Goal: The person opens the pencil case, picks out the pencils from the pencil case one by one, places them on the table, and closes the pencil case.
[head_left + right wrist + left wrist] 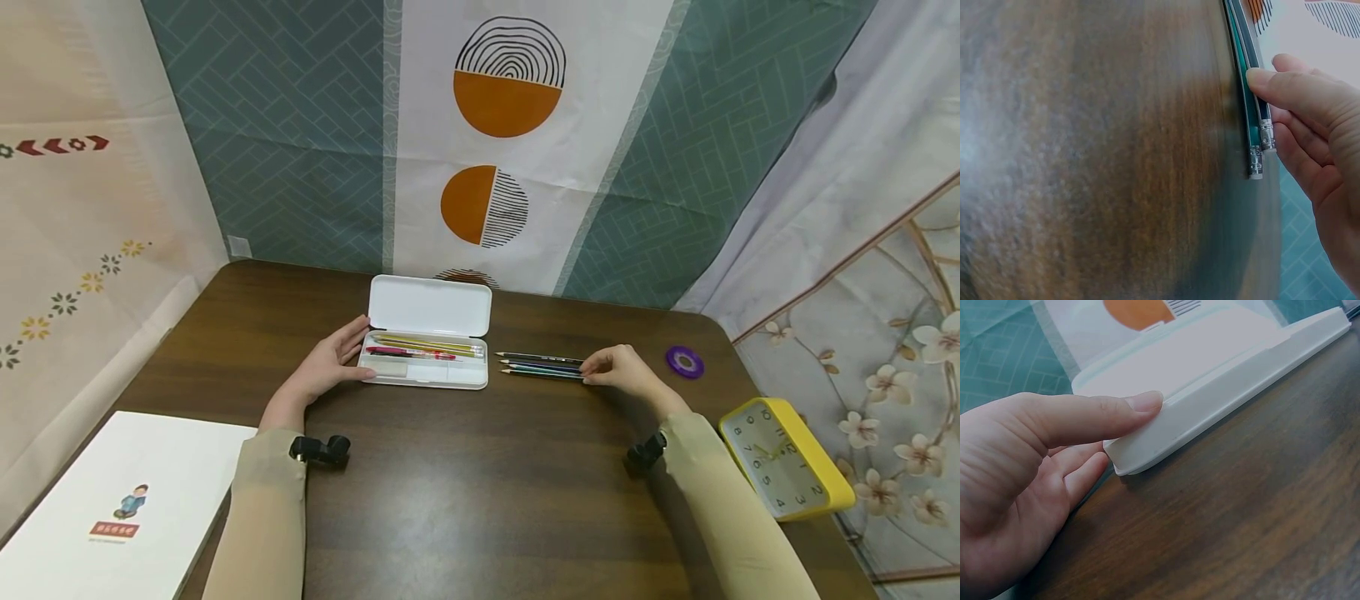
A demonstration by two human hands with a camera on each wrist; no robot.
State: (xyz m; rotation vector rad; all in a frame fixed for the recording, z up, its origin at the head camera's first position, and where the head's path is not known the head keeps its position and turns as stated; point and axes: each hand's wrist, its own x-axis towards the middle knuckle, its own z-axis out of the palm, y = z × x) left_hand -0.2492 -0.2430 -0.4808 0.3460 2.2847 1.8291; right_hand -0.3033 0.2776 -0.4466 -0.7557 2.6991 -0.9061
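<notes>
A white pencil case point(427, 384) lies open on the table, its lid point(431, 305) tilted back. Inside are several yellow pencils point(420, 342), a red pen point(431, 354) and a whitish block point(387, 367). My left hand point(327, 360) holds the case's left end; in the left wrist view the thumb point(1141, 402) presses its front wall, with the other fingers partly hidden behind the corner. To the right of the case, several dark and green pencils point(536, 365) lie side by side, tips toward it. My right hand point(618, 369) pinches them near their eraser ends point(1256, 164).
A purple ring-shaped roll point(685, 362) lies beyond my right hand. At the right edge a yellow clock point(787, 458) leans back beside my right forearm. A white box or book point(112, 500) sits at the table's left front. Patterned cloths point(300, 150) hang behind the table.
</notes>
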